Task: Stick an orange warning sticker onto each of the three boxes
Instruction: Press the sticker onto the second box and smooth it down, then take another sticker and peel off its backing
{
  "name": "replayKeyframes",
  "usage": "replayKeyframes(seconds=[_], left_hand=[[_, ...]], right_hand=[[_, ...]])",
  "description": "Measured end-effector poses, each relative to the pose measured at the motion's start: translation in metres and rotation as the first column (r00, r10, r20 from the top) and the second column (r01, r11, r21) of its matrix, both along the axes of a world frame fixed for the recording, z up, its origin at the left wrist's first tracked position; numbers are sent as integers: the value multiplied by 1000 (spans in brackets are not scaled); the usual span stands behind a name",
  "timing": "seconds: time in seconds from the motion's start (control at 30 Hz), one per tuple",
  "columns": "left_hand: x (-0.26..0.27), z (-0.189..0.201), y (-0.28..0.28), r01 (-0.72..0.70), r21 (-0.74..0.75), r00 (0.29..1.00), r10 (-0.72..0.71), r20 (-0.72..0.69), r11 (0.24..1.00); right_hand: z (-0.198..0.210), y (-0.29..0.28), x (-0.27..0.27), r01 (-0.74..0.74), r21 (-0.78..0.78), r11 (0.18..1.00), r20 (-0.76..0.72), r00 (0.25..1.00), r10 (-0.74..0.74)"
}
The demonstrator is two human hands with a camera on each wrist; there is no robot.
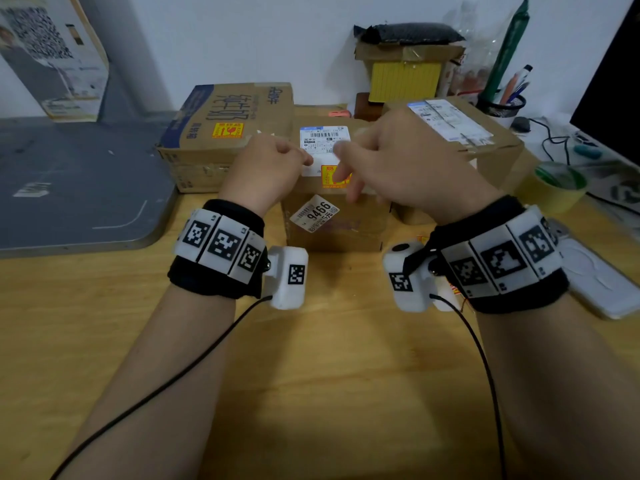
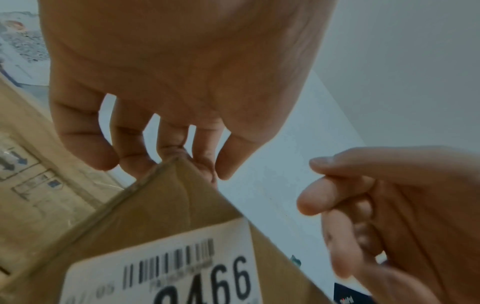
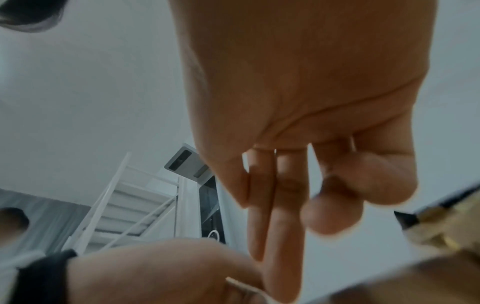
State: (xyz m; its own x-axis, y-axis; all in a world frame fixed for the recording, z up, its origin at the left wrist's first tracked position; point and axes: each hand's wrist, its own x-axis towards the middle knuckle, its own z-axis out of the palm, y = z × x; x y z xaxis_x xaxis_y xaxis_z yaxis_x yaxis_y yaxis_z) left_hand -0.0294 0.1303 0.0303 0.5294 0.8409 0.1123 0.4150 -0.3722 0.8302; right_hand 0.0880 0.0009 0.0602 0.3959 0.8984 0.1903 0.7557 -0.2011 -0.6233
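Three cardboard boxes stand at the back of the wooden desk. The left box [image 1: 221, 109] carries an orange warning sticker [image 1: 227, 129] on its top. The middle box [image 1: 332, 230] [image 2: 168, 205] has a second orange sticker [image 1: 327, 178] at its top front edge, below a white shipping label. On the right box [image 1: 491, 147] I see only a white label. My right hand [image 1: 343, 171] [image 3: 272, 246] reaches down onto the middle box's sticker with index and middle fingers straight. My left hand [image 1: 298, 157] [image 2: 207, 164] hovers at that box's top left and seems to pinch a pale paper strip [image 3: 241, 286].
A roll of green-cored tape [image 1: 557, 188] lies right of the boxes, and a white device [image 1: 602, 282] sits by my right wrist. A mesh pen holder [image 1: 502, 105], cables and a dark monitor [image 1: 616, 81] fill the back right. A grey mat [image 1: 69, 188] covers the left.
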Motion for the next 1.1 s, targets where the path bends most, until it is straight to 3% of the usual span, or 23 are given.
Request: replayKeyframes(seconds=[0.07,0.13,0.37,0.53,0.67,0.8,0.93,1.03,1.1], left_hand=[[-4,4,4,3,-77,998,1,59,997],[-8,5,5,21,-146,995,-7,96,989],[-9,8,5,60,-292,965,20,263,955],[-12,1,11,35,-341,964,58,258,939],[-10,0,15,32,-344,962,65,265,938],[-1,-1,2,96,-376,964,8,265,922],[13,2,-15,166,-429,966,-58,253,888],[31,7,-29,214,-452,963,-109,247,866],[46,11,-39,259,-475,954,-145,262,841]], right_hand=[[-2,5,-10,-107,-158,982,-116,989,89],[-4,12,-11,-139,-215,967,-163,981,105],[-10,55,13,-42,-180,983,-117,993,21],[-25,81,27,5,-121,993,-95,995,-17],[-30,75,26,-25,-57,998,-169,985,15],[-22,52,32,69,95,993,-194,980,-50],[-1,15,41,213,298,931,-265,955,-133],[5,-7,55,319,320,892,-176,945,-275],[5,-18,69,433,221,874,-36,899,-437]])
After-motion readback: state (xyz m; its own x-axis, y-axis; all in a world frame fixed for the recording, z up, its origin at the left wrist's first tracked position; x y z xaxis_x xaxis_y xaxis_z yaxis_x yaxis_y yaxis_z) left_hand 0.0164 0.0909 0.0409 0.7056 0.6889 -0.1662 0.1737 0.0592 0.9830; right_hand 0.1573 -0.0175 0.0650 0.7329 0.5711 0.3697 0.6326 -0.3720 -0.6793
